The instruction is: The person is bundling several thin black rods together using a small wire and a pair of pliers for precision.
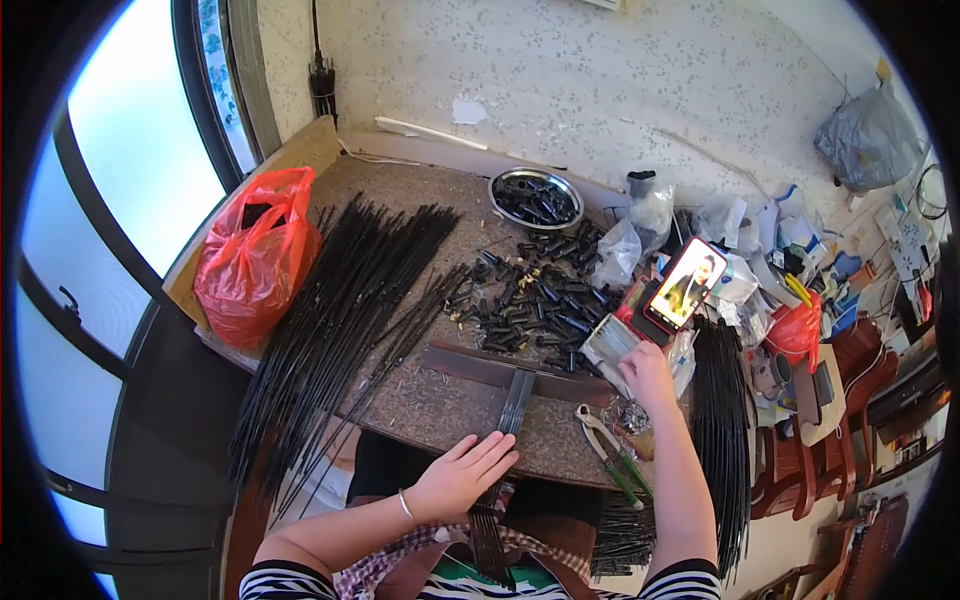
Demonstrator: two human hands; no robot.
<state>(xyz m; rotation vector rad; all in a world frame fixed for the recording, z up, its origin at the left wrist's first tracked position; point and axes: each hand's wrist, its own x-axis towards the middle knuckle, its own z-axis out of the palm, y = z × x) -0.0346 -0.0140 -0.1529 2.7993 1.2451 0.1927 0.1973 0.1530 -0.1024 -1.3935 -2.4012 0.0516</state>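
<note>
A speckled brown stone tabletop (385, 405) is filling the middle of the frame. A long sheaf of thin black rods (345, 280) is covering its left side; a heap of short black tubes (550, 300) is lying at upper centre. Below, a straight dark brown bar (465, 365) is running crosswise. At lower centre, a flat row of dark grey rods (515, 403) is meeting the bar, and the left hand (462, 478) is resting flat on it, fingers extended, not gripping. Right of centre, the right hand (648, 375) is bending its fingers at a clear, shallow container (610, 342); whether it is pinching anything cannot be told. The step seems to be picking a small piece while steadying the row; the next move is probably calling for a fine pinch.
</note>
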